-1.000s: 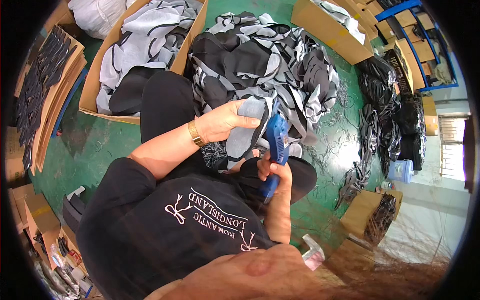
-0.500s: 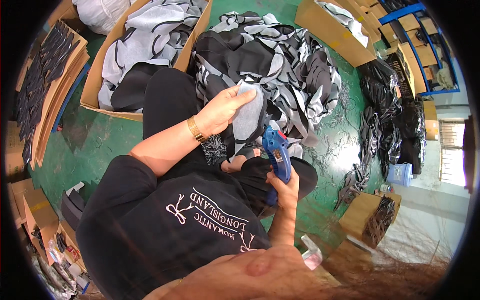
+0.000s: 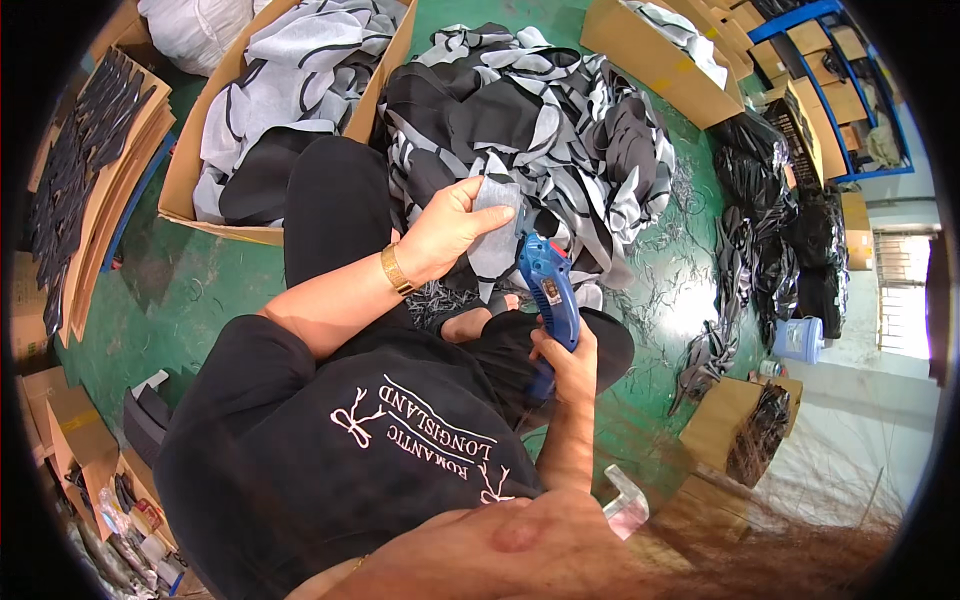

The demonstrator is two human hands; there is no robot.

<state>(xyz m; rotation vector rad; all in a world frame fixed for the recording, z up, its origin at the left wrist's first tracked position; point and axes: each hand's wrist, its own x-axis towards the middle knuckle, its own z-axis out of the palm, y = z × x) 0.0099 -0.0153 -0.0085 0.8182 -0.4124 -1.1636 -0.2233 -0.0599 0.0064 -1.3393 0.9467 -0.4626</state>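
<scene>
My left hand (image 3: 445, 232) pinches a grey fabric piece (image 3: 494, 243) between thumb and fingers, holding it up in front of my lap. In my right hand (image 3: 568, 358) is a blue handheld electric cutter (image 3: 548, 288) with a red button; the fingers wrap round its handle. The cutter's head sits against or very near the right edge of the piece; its blade is too small to make out. Just beyond lies a big heap of grey and black fabric pieces (image 3: 480, 112) on the floor.
Left of the heap stands a cardboard box (image 3: 180, 195) filled with similar fabric pieces. Another box (image 3: 660, 75) stands far right. Thin dark trimmings (image 3: 650, 285) litter the green floor. Black plastic bags (image 3: 755, 165) and a light blue bucket (image 3: 798, 340) are at the right, stacked cardboard sheets (image 3: 125, 195) at the left.
The cutter has moved slightly left and away from me along the edge of the fabric piece. My left hand keeps its pinch, and the piece has shifted a little.
</scene>
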